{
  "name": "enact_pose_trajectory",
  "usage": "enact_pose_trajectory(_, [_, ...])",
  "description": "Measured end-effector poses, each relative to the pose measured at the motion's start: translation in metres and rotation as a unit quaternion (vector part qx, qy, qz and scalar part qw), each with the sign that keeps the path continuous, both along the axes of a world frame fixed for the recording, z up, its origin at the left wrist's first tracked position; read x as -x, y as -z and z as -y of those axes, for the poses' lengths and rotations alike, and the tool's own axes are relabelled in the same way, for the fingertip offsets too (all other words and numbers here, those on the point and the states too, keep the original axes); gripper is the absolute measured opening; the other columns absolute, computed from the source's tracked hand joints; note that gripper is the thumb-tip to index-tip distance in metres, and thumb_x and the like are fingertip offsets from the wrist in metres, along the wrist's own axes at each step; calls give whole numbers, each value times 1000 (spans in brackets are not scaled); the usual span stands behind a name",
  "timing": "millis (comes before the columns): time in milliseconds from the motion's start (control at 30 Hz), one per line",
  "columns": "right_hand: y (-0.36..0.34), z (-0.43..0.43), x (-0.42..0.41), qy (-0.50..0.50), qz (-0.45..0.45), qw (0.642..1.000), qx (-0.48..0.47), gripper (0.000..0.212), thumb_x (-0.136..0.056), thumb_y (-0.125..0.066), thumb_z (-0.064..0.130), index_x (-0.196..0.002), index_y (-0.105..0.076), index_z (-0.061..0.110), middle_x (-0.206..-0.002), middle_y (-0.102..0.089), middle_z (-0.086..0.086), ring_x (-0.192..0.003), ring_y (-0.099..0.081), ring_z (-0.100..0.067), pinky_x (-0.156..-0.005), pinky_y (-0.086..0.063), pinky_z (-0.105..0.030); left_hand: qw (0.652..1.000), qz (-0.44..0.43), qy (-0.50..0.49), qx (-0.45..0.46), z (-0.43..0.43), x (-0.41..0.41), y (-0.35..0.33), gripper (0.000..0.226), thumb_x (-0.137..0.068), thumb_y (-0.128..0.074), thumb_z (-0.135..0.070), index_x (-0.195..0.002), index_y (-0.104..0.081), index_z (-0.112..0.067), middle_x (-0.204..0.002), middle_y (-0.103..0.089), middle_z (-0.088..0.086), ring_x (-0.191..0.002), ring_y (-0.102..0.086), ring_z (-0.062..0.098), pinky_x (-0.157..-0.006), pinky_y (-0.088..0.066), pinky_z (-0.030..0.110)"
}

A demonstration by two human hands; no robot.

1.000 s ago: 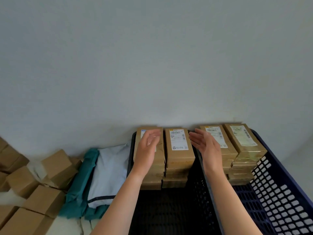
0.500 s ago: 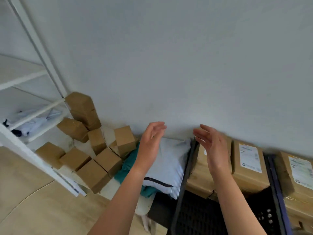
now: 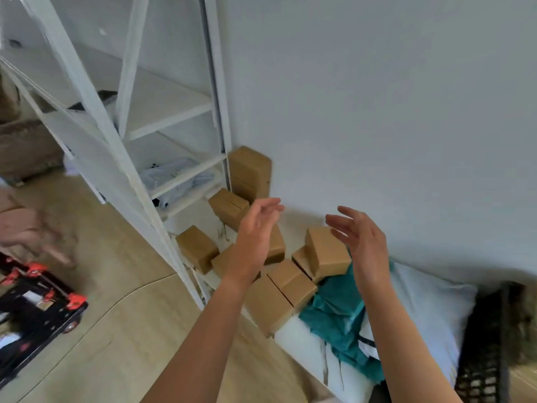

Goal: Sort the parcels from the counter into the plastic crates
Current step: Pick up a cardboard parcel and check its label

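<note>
— While nothing is yet held, where are the parcels to be found?

— Brown cardboard boxes [image 3: 290, 283] are heaped on the white counter [image 3: 299, 330], with one box [image 3: 327, 253] tilted against its neighbours; a teal mailer bag [image 3: 334, 315] and a pale mailer bag [image 3: 427, 306] are laid just beside them, toward the dark plastic crate [image 3: 491, 330] at the right edge.

— And how are the hands held?

— The left hand [image 3: 255, 228] and right hand [image 3: 364, 242] are both held spread and empty above the heap, palms turned toward each other, fingers loosely bent; no parcel is touched.

— What is called for in the pick-up, then?

— It is judged that the tilted box should be taken first, clasped on two opposite faces, so that the heap beneath is not disturbed. Boxes near the counter's front edge could be knocked to the floor [image 3: 116, 315] if the reach is hurried. The white shelving [image 3: 171, 103] at left need not be touched.
</note>
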State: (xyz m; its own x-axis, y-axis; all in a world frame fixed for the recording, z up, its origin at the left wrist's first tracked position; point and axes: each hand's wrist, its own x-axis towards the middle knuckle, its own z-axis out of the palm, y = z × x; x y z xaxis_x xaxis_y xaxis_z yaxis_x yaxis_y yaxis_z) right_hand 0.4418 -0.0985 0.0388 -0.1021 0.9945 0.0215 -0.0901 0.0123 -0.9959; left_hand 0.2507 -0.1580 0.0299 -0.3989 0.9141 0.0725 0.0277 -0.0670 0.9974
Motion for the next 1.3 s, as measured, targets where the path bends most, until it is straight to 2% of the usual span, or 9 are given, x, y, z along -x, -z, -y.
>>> enact_pose_trajectory(167, [8, -9, 71, -24, 22, 999, 13, 34, -112, -41, 27, -121, -72, 16, -108, -80, -5, -110, -74, -19, -108, -53, -45, 999, 6, -28, 16, -1, 64, 8, 21, -109, -52, -25, -123, -67, -28, -115, -73, -17, -114, -66, -1, -109, -50, 32])
enact_pose_trajectory(367, [21, -36, 123, -47, 62, 996, 33, 35, -113, -40, 31, -124, -71, 18, -108, -80, 1, -106, -74, -11, -102, -55, -34, 996, 31, -75, 44, -16, 122, 34, 23, -110, -47, -18, -120, -67, -24, -115, -73, -9, -112, -67, 1, -101, -52, 26])
enact_pose_trajectory(567, [57, -78, 177, -92, 87, 991, 51, 32, -113, -41, 29, -121, -70, 18, -106, -80, -1, -106, -74, -14, -98, -55, -33, 987, 33, -130, 89, -45, 184, 69, 26, -112, -43, -21, -122, -67, -24, -119, -72, -4, -119, -66, 10, -104, -49, 27])
enact_pose_trajectory(667, [91, -104, 210, -134, 137, 979, 75, 25, -111, -45, 33, -112, -70, 31, -103, -79, 6, -103, -73, -11, -100, -56, -35, 973, 14, -150, 175, -60, 208, 94, 24, -111, -44, -25, -121, -66, -24, -120, -70, -4, -117, -65, 10, -102, -49, 29])
enact_pose_trajectory(800, [142, -133, 248, -239, 309, 916, 88, 26, -109, -50, 35, -129, -62, 26, -120, -70, 4, -108, -64, -12, -85, -48, -21, 916, -24, -103, 388, -81, 230, 150, 11, -105, -52, -17, -105, -59, -8, -118, -68, 17, -114, -65, 35, -95, -52, 46])
enact_pose_trajectory(900, [188, -131, 265, -309, 416, 845, 134, 48, -109, -52, 33, -151, -45, 13, -145, -58, -8, -127, -59, -23, -103, -49, -31, 831, -46, -20, 553, -82, 220, 189, 19, -104, -55, -15, -121, -55, -8, -119, -66, 13, -110, -65, 33, -92, -55, 41])
enact_pose_trajectory(1033, [241, -121, 266, -353, 512, 765, 166, 46, -109, -46, 25, -149, -38, 4, -150, -45, -18, -132, -53, -35, -104, -46, -40, 803, 30, 25, 595, -80, 195, 217, 34, -110, -43, -25, -139, -53, -9, -114, -55, 9, -104, -61, 30, -85, -59, 39])
enact_pose_trajectory(1133, [262, -113, 259, -365, 520, 745, 204, 36, -106, -46, 20, -136, -42, 1, -140, -52, -22, -126, -55, -36, -97, -46, -37, 803, 110, 49, 583, -83, 183, 228, 21, -110, -43, -28, -123, -54, -16, -109, -59, 3, -115, -61, 32, -98, -55, 42])
enact_pose_trajectory(1300, [257, -118, 255, -335, 517, 747, 249, 36, -108, -45, 25, -135, -48, 2, -138, -60, -19, -126, -59, -34, -95, -47, -35, 808, 7, 126, 575, -109, 196, 231, 23, -105, -46, -23, -114, -63, -11, -123, -69, 20, -111, -68, 36, -96, -60, 49])
